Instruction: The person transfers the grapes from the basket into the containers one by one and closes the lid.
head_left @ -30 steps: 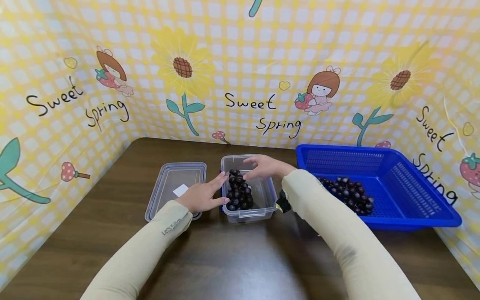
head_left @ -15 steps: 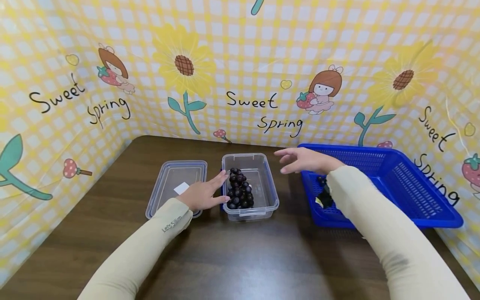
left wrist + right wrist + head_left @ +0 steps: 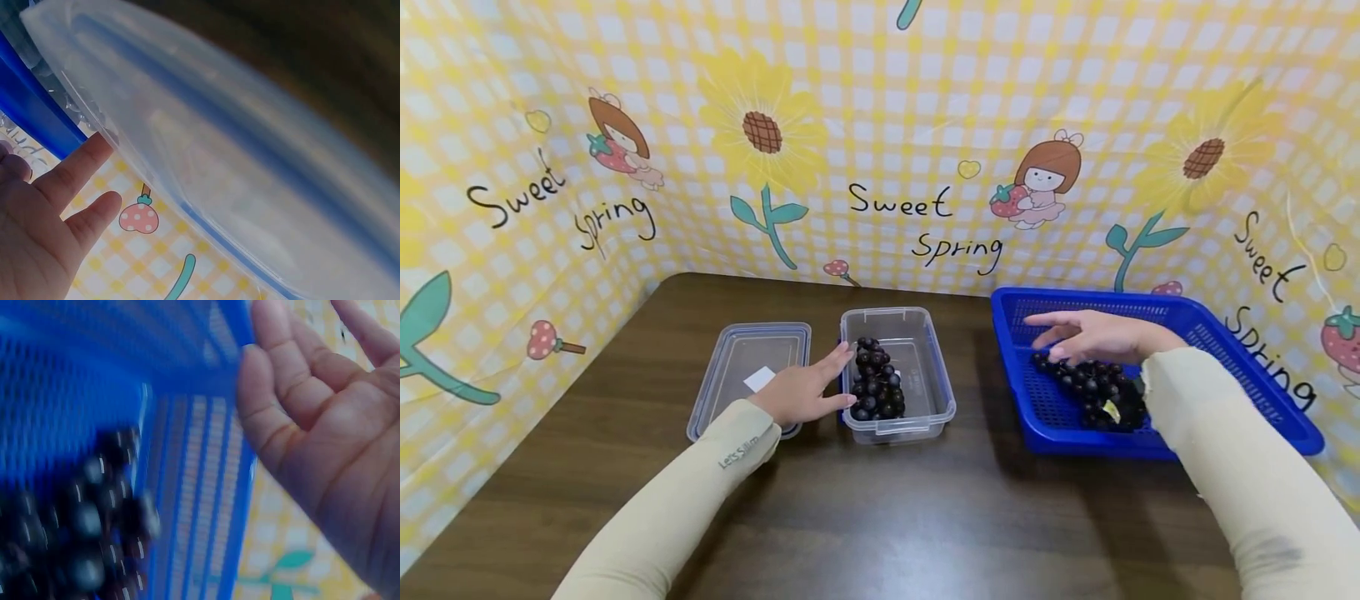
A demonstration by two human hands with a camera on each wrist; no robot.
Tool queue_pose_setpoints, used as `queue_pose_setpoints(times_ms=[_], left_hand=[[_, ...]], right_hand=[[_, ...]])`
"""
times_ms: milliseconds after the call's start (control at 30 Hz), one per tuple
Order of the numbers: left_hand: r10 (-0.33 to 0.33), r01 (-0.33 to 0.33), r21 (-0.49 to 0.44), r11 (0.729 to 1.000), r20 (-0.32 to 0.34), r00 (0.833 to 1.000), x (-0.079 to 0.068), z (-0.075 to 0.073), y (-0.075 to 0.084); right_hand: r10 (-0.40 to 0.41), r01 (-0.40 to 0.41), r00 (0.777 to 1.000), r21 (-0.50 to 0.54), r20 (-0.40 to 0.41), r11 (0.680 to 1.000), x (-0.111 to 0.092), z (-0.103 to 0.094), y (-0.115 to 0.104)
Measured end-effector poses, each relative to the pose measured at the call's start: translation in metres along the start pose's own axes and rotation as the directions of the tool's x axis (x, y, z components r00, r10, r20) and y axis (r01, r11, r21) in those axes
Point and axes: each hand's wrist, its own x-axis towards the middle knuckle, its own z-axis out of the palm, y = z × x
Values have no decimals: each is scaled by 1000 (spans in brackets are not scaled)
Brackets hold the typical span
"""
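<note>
In the head view my left hand (image 3: pixel 801 390) lies with spread, straight fingers at the left rim of a clear plastic container (image 3: pixel 910 427). A bunch of dark grapes (image 3: pixel 877 385) lies along the container's left side. My right hand (image 3: pixel 1108 335) hovers over a blue basket (image 3: pixel 1210 400), its fingers loosely bent and holding nothing. Beneath it is a second bunch of dark grapes (image 3: pixel 1086 385) in the basket, partly hidden by the wrist. The right wrist view, blurred, has the hand (image 3: pixel 331 419) above the basket wall (image 3: pixel 194 487), with grapes (image 3: pixel 81 531) at lower left.
A clear lid (image 3: pixel 741 354) with a blue seal and a white label lies left of the container, partly under my left hand. Brown tabletop (image 3: pixel 880 517) stretches in front and between container and basket. A yellow checked cloth (image 3: pixel 880 125) stands behind and at both sides.
My right hand has moved right, from above the container to above the grapes in the blue basket. The left hand stays at the container rim, and the grapes there have not moved.
</note>
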Motion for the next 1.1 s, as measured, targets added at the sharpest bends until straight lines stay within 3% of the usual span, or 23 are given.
queue_pose_setpoints(times_ms=[200, 433, 600, 800, 933, 1100], left_hand=[[7, -7, 9, 1000, 5, 1000, -1, 3, 1], [6, -6, 11, 1000, 0, 1000, -3, 5, 0], [8, -8, 5, 1000, -10, 1000, -2, 6, -3], [11, -11, -2, 1000, 0, 1000, -2, 9, -3], [16, -16, 4, 1000, -3, 1000, 0, 7, -3], [14, -14, 9, 1000, 1, 1000, 1, 3, -4]], right_hand=[[92, -91, 995, 38, -31, 995, -35, -24, 21], [89, -83, 993, 80, -73, 993, -53, -42, 50], [102, -93, 987, 73, -125, 993, -53, -44, 58], [141, -137, 983, 43, -116, 990, -41, -38, 57], [135, -126, 981, 73, -137, 989, -35, -33, 61], [145, -127, 963, 92, -226, 988, -27, -29, 74]])
